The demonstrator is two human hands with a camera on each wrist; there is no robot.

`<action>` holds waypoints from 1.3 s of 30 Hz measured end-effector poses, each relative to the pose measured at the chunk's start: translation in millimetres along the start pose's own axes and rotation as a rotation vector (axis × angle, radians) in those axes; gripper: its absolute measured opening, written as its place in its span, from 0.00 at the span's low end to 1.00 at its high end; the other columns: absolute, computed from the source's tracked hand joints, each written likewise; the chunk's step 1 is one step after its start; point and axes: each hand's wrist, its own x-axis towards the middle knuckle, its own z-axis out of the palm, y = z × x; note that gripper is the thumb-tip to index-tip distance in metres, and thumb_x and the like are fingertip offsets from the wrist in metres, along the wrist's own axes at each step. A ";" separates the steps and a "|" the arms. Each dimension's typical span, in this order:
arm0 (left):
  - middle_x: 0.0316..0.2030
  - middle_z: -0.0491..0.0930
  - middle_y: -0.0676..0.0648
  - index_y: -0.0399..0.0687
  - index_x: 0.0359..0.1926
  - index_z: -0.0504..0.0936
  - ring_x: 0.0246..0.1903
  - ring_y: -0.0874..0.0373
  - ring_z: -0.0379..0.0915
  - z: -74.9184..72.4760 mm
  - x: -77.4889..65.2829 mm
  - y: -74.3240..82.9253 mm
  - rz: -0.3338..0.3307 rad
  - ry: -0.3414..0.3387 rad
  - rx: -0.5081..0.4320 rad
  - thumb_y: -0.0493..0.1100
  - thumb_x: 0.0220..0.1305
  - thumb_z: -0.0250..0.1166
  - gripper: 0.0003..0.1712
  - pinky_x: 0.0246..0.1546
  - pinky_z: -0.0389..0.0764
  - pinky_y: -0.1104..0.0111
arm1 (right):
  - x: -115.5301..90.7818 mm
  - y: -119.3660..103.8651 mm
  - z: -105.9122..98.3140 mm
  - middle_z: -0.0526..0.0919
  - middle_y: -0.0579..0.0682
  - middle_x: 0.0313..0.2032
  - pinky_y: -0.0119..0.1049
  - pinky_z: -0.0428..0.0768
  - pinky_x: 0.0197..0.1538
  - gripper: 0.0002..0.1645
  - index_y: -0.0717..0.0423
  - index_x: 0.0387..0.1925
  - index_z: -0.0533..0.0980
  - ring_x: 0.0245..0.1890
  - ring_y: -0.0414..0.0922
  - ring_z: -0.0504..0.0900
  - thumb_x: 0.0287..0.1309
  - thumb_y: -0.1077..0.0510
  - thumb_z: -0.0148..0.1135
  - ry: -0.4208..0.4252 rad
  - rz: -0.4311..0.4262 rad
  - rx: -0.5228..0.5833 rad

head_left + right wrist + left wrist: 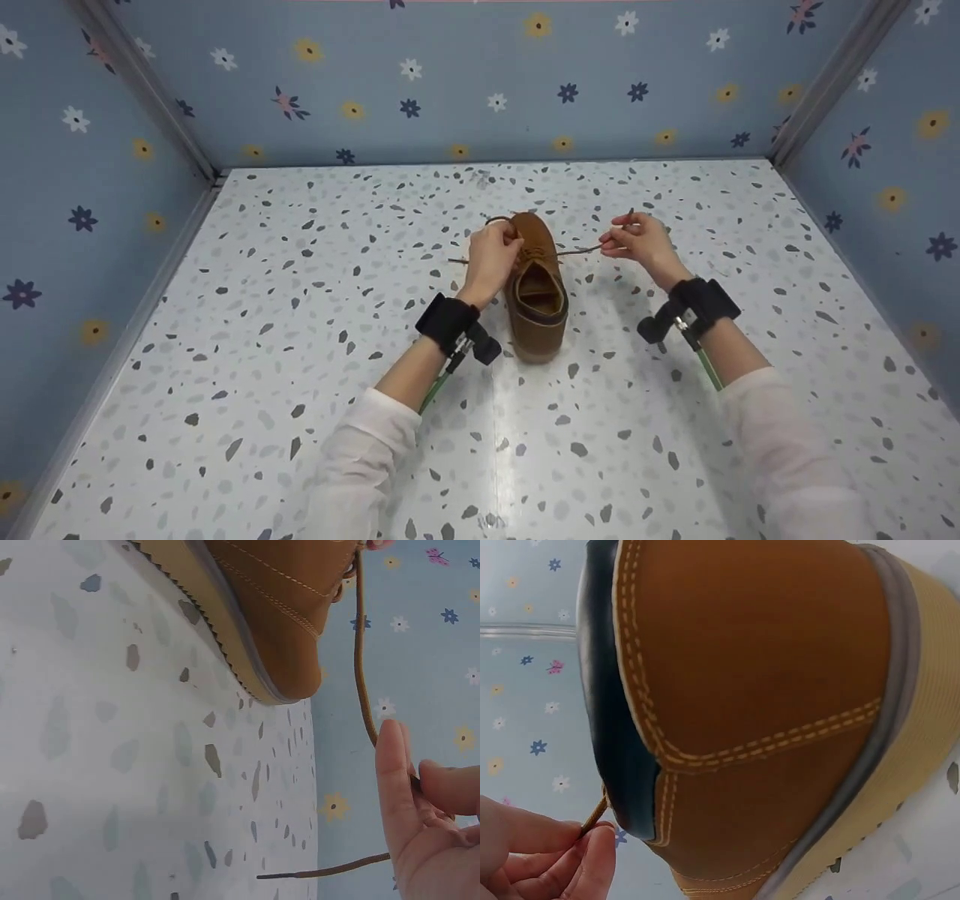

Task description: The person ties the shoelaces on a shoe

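One brown lace-up shoe (pixel 538 341) is placed between the hands, just to the right of the left hand (pixel 491 259), by which its brown shoelace (pixel 358 652) is pinched. By the right hand (pixel 641 244), well apart from the shoe, the shoelace is also pinched, its tip (pixel 279 876) beyond the fingers (pixel 395 772).

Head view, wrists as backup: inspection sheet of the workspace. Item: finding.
Surface: white, dark and pale speckles.
Job's things: brown shoe, upright, toe pointing away from the person; brown lace drawn out to the right.
Clutter: nothing seen.
Left hand: beside the shoe, pinches lace.
Right hand: off the shoe's right side, pinches lace.
Cables: green cable at each black wrist band.
Surroundings: blue flowered panels on three sides, grey corner strips.
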 end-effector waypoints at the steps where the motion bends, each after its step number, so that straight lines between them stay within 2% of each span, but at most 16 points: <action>1: 0.15 0.70 0.49 0.41 0.20 0.70 0.11 0.63 0.64 0.3 0.9 -0.2 0.016 0.006 0.039 0.37 0.44 0.53 0.04 0.10 0.64 0.77 | 4.6 0.5 -1.3 0.68 0.63 0.28 0.39 0.68 0.25 0.25 0.60 0.37 0.59 0.25 0.54 0.69 0.34 0.54 0.53 0.000 -0.008 -0.007; 4: 0.14 0.68 0.53 0.42 0.19 0.72 0.12 0.65 0.62 1.1 2.6 0.4 0.055 0.020 0.144 0.37 0.44 0.52 0.04 0.12 0.62 0.76 | 17.0 1.9 -4.4 0.68 0.63 0.28 0.39 0.68 0.24 0.24 0.59 0.37 0.60 0.25 0.54 0.69 0.34 0.54 0.53 -0.002 -0.041 -0.014; 7: 0.15 0.67 0.55 0.43 0.18 0.73 0.14 0.64 0.61 1.3 3.2 2.0 0.069 0.015 0.208 0.38 0.44 0.52 0.05 0.14 0.61 0.75 | 26.9 0.8 -5.1 0.68 0.63 0.27 0.39 0.67 0.24 0.24 0.59 0.36 0.60 0.24 0.54 0.69 0.34 0.54 0.53 -0.005 -0.064 -0.007; 13: 0.18 0.69 0.53 0.43 0.22 0.75 0.14 0.65 0.61 1.4 2.1 3.6 0.059 -0.025 0.226 0.37 0.46 0.50 0.07 0.14 0.61 0.76 | 47.9 -1.9 -4.2 0.68 0.63 0.28 0.40 0.67 0.24 0.22 0.58 0.37 0.61 0.25 0.54 0.69 0.35 0.55 0.52 -0.032 -0.084 -0.011; 16: 0.15 0.68 0.52 0.42 0.18 0.74 0.12 0.64 0.60 1.3 1.7 3.5 0.059 -0.036 0.240 0.36 0.46 0.49 0.09 0.12 0.59 0.76 | 60.2 -4.0 -0.7 0.68 0.62 0.28 0.40 0.67 0.24 0.22 0.58 0.36 0.61 0.25 0.54 0.69 0.35 0.55 0.52 -0.038 -0.089 -0.032; 20: 0.09 0.63 0.51 0.43 0.10 0.68 0.09 0.62 0.55 1.3 1.7 3.6 0.054 -0.055 0.259 0.35 0.46 0.47 0.12 0.09 0.54 0.75 | 78.7 -4.9 5.7 0.69 0.61 0.27 0.39 0.68 0.22 0.21 0.56 0.36 0.62 0.24 0.53 0.69 0.35 0.54 0.52 -0.037 -0.108 -0.097; 25: 0.06 0.53 0.52 0.46 0.06 0.60 0.06 0.63 0.50 1.9 2.1 3.6 0.049 -0.066 0.273 0.33 0.44 0.46 0.15 0.07 0.51 0.75 | 98.5 -7.4 14.7 0.69 0.59 0.28 0.39 0.68 0.22 0.21 0.54 0.36 0.61 0.23 0.51 0.70 0.35 0.54 0.52 -0.062 -0.118 -0.169; 26: 0.06 0.52 0.52 0.46 0.06 0.59 0.06 0.63 0.49 2.1 2.0 3.4 0.049 -0.070 0.276 0.33 0.44 0.46 0.16 0.07 0.50 0.75 | 97.0 -14.5 19.5 0.69 0.58 0.28 0.41 0.67 0.20 0.21 0.53 0.37 0.61 0.23 0.50 0.70 0.35 0.54 0.52 -0.071 -0.112 -0.198; 27: 0.06 0.51 0.52 0.46 0.06 0.58 0.06 0.63 0.48 2.4 2.0 3.3 0.050 -0.071 0.278 0.32 0.44 0.46 0.16 0.07 0.50 0.75 | 87.1 -33.3 29.6 0.69 0.59 0.28 0.40 0.68 0.21 0.18 0.56 0.37 0.61 0.23 0.50 0.70 0.38 0.57 0.50 -0.081 -0.078 -0.229; 29: 0.06 0.51 0.52 0.46 0.05 0.58 0.06 0.63 0.48 3.0 2.0 3.0 0.048 -0.076 0.276 0.32 0.44 0.46 0.16 0.06 0.50 0.75 | 73.5 -56.7 44.6 0.70 0.56 0.26 0.36 0.68 0.19 0.15 0.55 0.35 0.62 0.21 0.46 0.71 0.40 0.59 0.48 -0.129 -0.084 -0.241; 33: 0.07 0.57 0.52 0.45 0.06 0.62 0.07 0.62 0.52 4.3 2.6 1.6 0.056 -0.069 0.302 0.32 0.43 0.46 0.14 0.07 0.53 0.76 | 3.0 -140.6 99.6 0.69 0.56 0.25 0.31 0.69 0.22 0.10 0.60 0.33 0.63 0.20 0.44 0.70 0.44 0.63 0.44 -0.138 -0.138 -0.367; 34: 0.07 0.59 0.52 0.45 0.07 0.64 0.08 0.62 0.53 4.5 2.9 1.3 0.058 -0.065 0.305 0.32 0.43 0.46 0.14 0.07 0.54 0.75 | -7.8 -149.2 108.5 0.69 0.54 0.24 0.30 0.68 0.22 0.10 0.58 0.32 0.63 0.20 0.44 0.70 0.43 0.60 0.45 -0.140 -0.186 -0.391; 36: 0.09 0.63 0.52 0.44 0.07 0.66 0.09 0.62 0.56 4.7 3.3 1.1 0.064 -0.056 0.317 0.33 0.43 0.47 0.13 0.08 0.56 0.75 | -36.0 -180.8 131.2 0.69 0.57 0.26 0.31 0.68 0.24 0.10 0.60 0.32 0.63 0.23 0.46 0.70 0.44 0.62 0.44 -0.126 -0.211 -0.487; 39: 0.11 0.66 0.52 0.43 0.09 0.68 0.11 0.62 0.58 4.7 3.7 1.9 0.062 -0.053 0.318 0.33 0.42 0.48 0.11 0.09 0.58 0.75 | -48.7 -195.7 146.4 0.68 0.59 0.27 0.31 0.68 0.25 0.09 0.62 0.32 0.63 0.23 0.48 0.69 0.44 0.64 0.43 -0.154 -0.252 -0.545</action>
